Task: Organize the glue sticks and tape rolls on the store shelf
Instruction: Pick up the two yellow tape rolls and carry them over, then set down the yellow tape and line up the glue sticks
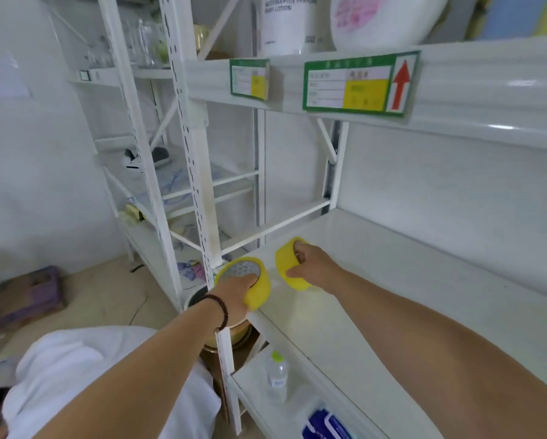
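progress: early, shelf almost bare | left hand wrapped around yellow tape roll at shelf front corner | right hand clasping second yellow roll just above shelf | glue sticks: none visible

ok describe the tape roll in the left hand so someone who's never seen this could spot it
Start at the wide white shelf below the green label with the red arrow. At that shelf's front left corner, beside the upright post, the left hand holds a yellow tape roll. Unlike the roll in the right hand, its open face shows a grey patterned centre.
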